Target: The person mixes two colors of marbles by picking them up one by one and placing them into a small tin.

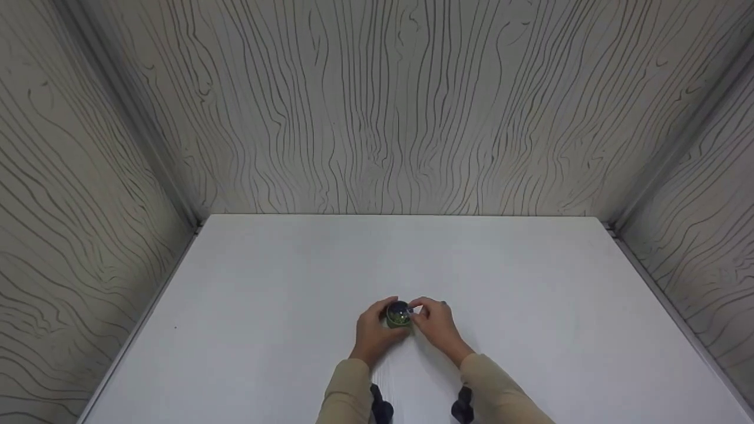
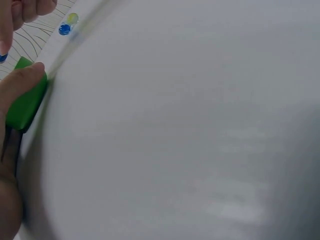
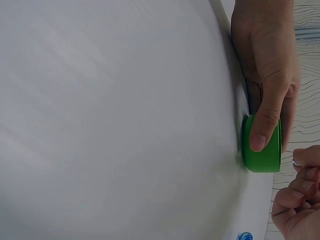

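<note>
A round green container (image 1: 399, 323) stands on the white table in front of me, its sides plain in the right wrist view. My left hand (image 1: 373, 337) grips it, with the thumb along the near side. Shiny dark-blue and green contents (image 1: 400, 312) show inside the rim from above. At the container's right edge, my right hand (image 1: 437, 325) pinches a small blue glassy piece (image 2: 3, 58) between thumb and forefinger; it looks like a glass marble, mostly covered by the fingertips. A blue marble (image 2: 64, 29) and a yellowish one (image 2: 73, 18) lie together on the table beyond the container.
The white table (image 1: 283, 265) reaches back to a wood-grain patterned wall (image 1: 377, 106), with similar panels (image 1: 70, 206) on both sides. Dark wrist-worn devices (image 1: 382, 406) sit under both sleeves.
</note>
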Demonstrator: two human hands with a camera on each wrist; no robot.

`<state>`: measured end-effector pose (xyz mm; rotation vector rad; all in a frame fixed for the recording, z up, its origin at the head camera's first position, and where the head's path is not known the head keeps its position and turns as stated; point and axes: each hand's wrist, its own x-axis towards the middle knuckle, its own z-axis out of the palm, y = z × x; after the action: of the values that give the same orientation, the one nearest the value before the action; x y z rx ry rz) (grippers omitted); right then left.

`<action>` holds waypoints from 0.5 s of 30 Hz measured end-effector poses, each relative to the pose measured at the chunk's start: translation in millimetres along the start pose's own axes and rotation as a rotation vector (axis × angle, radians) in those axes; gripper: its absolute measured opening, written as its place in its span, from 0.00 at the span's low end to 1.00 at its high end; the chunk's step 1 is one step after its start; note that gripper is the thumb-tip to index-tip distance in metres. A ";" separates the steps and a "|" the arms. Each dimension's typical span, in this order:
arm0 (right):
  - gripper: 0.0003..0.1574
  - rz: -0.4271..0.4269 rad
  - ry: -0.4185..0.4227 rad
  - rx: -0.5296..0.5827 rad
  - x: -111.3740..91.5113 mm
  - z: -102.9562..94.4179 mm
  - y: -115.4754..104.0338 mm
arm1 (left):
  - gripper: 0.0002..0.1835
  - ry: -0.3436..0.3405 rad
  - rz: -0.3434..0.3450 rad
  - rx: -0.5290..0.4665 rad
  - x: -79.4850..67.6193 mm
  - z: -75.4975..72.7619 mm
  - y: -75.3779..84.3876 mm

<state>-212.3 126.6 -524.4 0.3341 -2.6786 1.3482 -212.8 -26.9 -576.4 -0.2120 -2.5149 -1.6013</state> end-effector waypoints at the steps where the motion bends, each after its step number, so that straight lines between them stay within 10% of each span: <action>1: 0.10 0.004 -0.003 0.005 0.2 0.0 -0.2 | 0.33 0.000 0.000 -0.002 0.0 -0.1 0.1; 15: 0.10 -0.003 0.015 -0.039 1.9 3.1 0.5 | 0.33 -0.009 -0.017 -0.004 -0.3 -0.9 0.2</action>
<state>-214.3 124.2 -526.2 0.3220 -2.6868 1.2911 -212.5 -27.7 -575.9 -0.1984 -2.5269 -1.6155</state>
